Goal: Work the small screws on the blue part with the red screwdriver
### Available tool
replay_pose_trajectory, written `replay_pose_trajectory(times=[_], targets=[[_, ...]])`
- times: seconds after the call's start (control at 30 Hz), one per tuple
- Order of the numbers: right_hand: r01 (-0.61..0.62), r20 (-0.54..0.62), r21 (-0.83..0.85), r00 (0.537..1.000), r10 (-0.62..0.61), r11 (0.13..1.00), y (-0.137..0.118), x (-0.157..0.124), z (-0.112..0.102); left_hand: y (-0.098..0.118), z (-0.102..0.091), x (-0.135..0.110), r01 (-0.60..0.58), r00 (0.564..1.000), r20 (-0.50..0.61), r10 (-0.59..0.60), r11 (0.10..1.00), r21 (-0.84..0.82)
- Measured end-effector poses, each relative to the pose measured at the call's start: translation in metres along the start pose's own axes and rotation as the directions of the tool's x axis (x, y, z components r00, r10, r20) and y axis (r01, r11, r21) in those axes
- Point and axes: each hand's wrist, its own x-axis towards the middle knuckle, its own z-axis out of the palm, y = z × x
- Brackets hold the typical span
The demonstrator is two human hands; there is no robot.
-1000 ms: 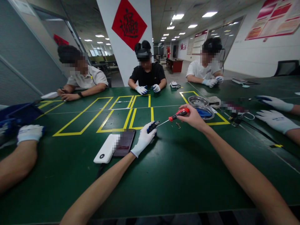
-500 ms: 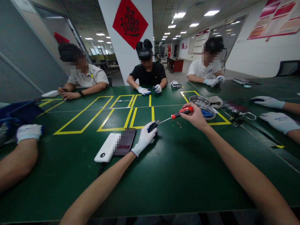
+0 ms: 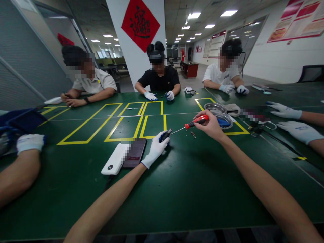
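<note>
Your left hand (image 3: 156, 147), in a white knit glove with blue at the fingers, is curled closely around a small dark piece (image 3: 165, 136) whose grey metallic end pokes out toward your right. Your bare right hand (image 3: 211, 127) pinches the smooth, rounded red-and-black handle of a screwdriver (image 3: 201, 120); its thin, straight metal shaft slants down and left to that piece. The tip appears to meet the metallic end, though the spot is too small to be sure. Between your hands, nearer the right one, tiny metal screws (image 3: 193, 134) lie scattered on the smooth, dark green counter (image 3: 192, 195). Just left of your gloved hand, a flat, glassy dark device (image 3: 136, 152) lies beside a white, round-cornered slab (image 3: 113, 162). Just past your right hand sit two shiny round metal dishes (image 3: 215, 108), the nearer one holding something blue. Beyond your left hand, flat yellow tape (image 3: 165, 122) outlines long boxes.
</note>
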Motion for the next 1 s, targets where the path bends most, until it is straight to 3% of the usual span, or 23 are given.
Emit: replay_pose_trajectory(times=[0.2,0.37,0.63,0.87,1.0], targets=[[0.024,0.038,-0.023,0.999,-0.023,0.999,0.001,-0.002,0.003,0.001,0.0,0.0,-0.007,1.0,0.01,0.007,1.0,-0.004],[-0.002,-0.041,-0.122,0.999,-0.003,0.993,-0.001,-0.002,0.004,-0.002,0.001,0.001,0.004,1.0,0.019,-0.004,1.0,-0.005],[-0.021,0.066,0.124,0.998,0.013,0.992,0.0,-0.001,0.006,-0.003,0.002,0.001,-0.032,0.999,0.022,0.031,0.999,0.019],[-0.115,-0.13,0.163,0.982,0.137,0.98,0.0,0.001,0.004,-0.005,-0.001,0.003,-0.028,1.0,0.011,0.029,0.998,-0.055],[-0.173,-0.211,0.302,0.947,0.243,0.937,0.001,-0.009,0.005,-0.01,0.002,0.006,0.075,0.995,-0.044,-0.089,0.964,-0.253]])
